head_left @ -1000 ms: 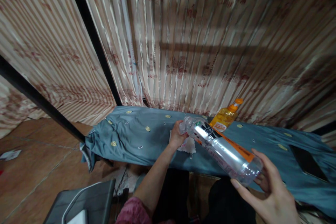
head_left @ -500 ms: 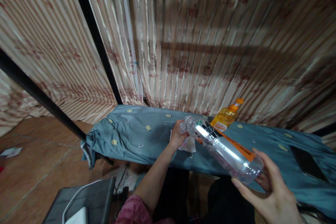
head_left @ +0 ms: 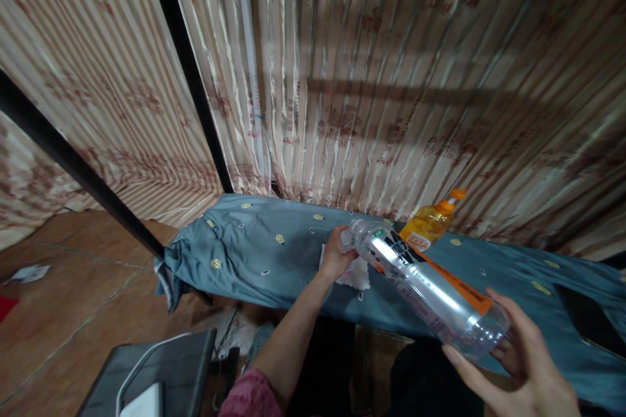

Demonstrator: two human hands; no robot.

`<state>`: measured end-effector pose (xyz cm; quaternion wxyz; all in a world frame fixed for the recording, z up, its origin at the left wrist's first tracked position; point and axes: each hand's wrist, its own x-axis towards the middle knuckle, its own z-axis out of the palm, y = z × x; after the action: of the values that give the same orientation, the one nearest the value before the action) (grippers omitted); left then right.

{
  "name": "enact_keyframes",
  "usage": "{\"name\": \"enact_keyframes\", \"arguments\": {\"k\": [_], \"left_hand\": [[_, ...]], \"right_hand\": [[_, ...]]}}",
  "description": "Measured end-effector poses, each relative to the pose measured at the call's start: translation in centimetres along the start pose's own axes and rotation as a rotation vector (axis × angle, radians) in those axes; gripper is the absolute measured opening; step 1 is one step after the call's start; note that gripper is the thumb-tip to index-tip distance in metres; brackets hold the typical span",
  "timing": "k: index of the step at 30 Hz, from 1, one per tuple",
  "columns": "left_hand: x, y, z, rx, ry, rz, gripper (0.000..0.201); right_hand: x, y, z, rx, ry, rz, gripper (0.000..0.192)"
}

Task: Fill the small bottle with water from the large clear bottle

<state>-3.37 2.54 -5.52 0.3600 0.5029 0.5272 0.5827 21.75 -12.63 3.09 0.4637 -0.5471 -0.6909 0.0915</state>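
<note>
A large clear plastic bottle (head_left: pixel 415 273) with a silver and orange label is held tilted between my hands above the blue-green cloth. My left hand (head_left: pixel 337 255) is closed around its neck end; part of those fingers is hidden. At the lower right, my right hand (head_left: pixel 525 358) grips the bottle's base, thumb on the near side and fingers on the far side. Behind the bottle stands a yellow pump bottle (head_left: pixel 429 225) with an orange top. A whitish cloth or paper piece (head_left: pixel 356 275) lies beneath my left hand.
Blue-green bedding (head_left: pixel 259 260) with pineapple prints covers the long low surface. A dark flat device (head_left: pixel 589 319) lies at its right. Black metal posts (head_left: pixel 188 71) and pleated curtains (head_left: pixel 342 111) enclose the space. A dark stool (head_left: pixel 188 365) holds a white device (head_left: pixel 144 402) with a cable.
The view has shifted slightly, so most things sit a little further right. Both hands keep their hold on the clear bottle, which stays tilted much as before.
</note>
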Motion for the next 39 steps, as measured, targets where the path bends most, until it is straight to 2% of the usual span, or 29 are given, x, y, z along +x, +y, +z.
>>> {"name": "enact_keyframes", "arguments": {"k": [4,26,30,35,39], "left_hand": [[-0.1,0.0,0.0,-0.003,-0.003,0.000,0.058],[0.1,-0.1,0.1,0.042,-0.014,-0.014,0.060],[0.0,0.3,0.0,0.033,-0.003,-0.008,0.059],[-0.1,0.6,0.0,0.012,-0.007,-0.013,0.058],[0.0,0.5,0.0,0.019,-0.008,-0.005,0.059]], "right_hand": [[-0.2,0.7,-0.2,0.032,-0.027,0.008,0.094],[-0.3,0.9,-0.5,0.036,-0.042,0.068,0.100],[-0.2,0.0,-0.4,-0.015,-0.035,0.044,0.098],[0.0,-2.0,0.1,-0.050,0.039,0.011,0.091],[-0.1,-2.3,0.2,-0.079,0.031,-0.017,0.091]]}}
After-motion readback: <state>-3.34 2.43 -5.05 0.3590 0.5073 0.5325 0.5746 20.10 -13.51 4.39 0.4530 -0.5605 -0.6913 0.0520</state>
